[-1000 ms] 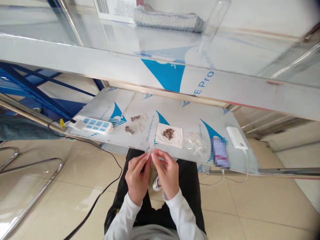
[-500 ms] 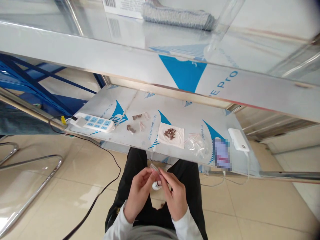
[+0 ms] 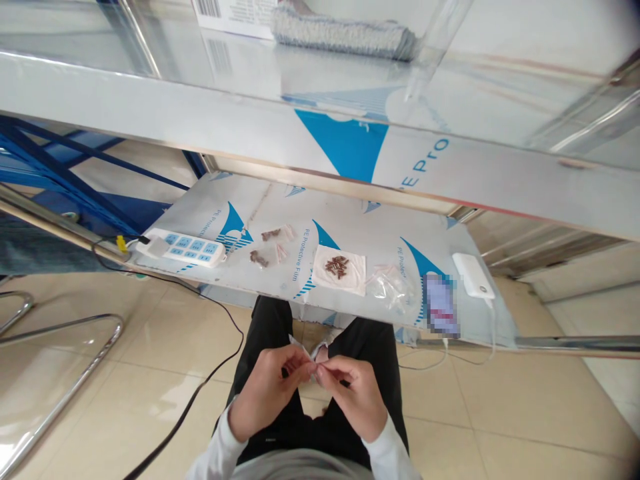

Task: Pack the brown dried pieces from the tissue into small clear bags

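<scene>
Over my lap, my left hand (image 3: 277, 380) and my right hand (image 3: 351, 389) meet with thumbs and fingertips pinched together. Between them is a small clear plastic bag (image 3: 299, 343), largely hidden by the fingers. On the lower shelf ahead, a pile of small brown stick-like pieces (image 3: 336, 267) lies on a white paper napkin (image 3: 353, 281). To its right are several clear plastic bags (image 3: 390, 287). Left of the napkin lie two small bags, a nearer one (image 3: 259, 259) and a farther one (image 3: 271, 235), both with brown pieces inside.
A white power strip (image 3: 193, 248) sits at the shelf's left end, its black cable hanging to the floor. On the right are a blurred-out phone (image 3: 441, 307) and a white power bank (image 3: 473, 275) with cables. An upper shelf (image 3: 225, 113) crosses above, carrying a grey fluffy roll (image 3: 345, 33).
My hands have turned inward, with fingertips drawn together at the bag. The bag now shows mostly behind the left fingers. The view has shifted slightly.
</scene>
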`<state>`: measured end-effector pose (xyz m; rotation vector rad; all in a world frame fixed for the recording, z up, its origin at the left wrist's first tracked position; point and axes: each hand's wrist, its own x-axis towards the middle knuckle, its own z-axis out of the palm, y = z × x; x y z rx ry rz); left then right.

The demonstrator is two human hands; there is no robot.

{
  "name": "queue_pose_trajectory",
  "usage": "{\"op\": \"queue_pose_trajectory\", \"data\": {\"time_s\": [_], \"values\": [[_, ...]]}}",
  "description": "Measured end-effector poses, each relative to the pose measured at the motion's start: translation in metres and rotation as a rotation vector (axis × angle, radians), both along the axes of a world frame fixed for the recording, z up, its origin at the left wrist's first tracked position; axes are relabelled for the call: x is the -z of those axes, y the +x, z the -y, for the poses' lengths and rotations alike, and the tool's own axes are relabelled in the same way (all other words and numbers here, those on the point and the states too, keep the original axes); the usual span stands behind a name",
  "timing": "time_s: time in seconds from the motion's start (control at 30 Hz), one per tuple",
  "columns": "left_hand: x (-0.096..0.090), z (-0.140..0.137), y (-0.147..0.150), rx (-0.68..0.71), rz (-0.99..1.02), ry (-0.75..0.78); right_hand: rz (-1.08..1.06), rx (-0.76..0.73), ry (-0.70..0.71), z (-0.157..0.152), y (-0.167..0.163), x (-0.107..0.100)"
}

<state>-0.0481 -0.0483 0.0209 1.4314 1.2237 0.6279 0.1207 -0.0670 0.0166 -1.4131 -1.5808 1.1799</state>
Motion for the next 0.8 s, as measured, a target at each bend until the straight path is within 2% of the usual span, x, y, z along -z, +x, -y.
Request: {"op": "queue_pose_trajectory", "data": {"time_s": [0.07, 0.13, 0.2, 0.27, 0.33, 0.43, 0.5, 0.67, 0.8], "values": [[-0.007, -0.001, 0.002, 0.034, -0.177, 0.04, 0.188, 0.13, 0.134, -0.001, 0.003, 0.003], [-0.014, -0.001, 0.007, -0.019, -0.315, 0.065, 0.348, 0.261, 0.272, -0.002, 0.005, 0.005], [-0.02, 0.001, 0.012, -0.094, -0.392, 0.087, 0.39, 0.297, 0.346, -0.002, 0.006, 0.004], [-0.026, 0.0, 0.016, -0.124, -0.393, 0.111, 0.317, 0.249, 0.377, -0.003, 0.008, 0.001], [-0.032, -0.003, 0.017, -0.093, -0.339, 0.13, 0.18, 0.13, 0.382, -0.003, 0.011, -0.003], [-0.04, -0.01, 0.019, -0.033, -0.277, 0.143, -0.003, -0.08, 0.306, -0.004, 0.018, -0.008], [-0.044, -0.014, 0.02, -0.007, -0.259, 0.135, -0.065, -0.139, 0.251, -0.006, 0.022, -0.009], [-0.053, -0.015, 0.024, 0.011, -0.287, 0.167, -0.142, -0.06, 0.253, -0.014, 0.02, 0.003], [-0.052, -0.015, 0.026, -0.01, -0.425, 0.305, -0.247, 0.073, 0.242, -0.015, 0.007, 0.011]]}}
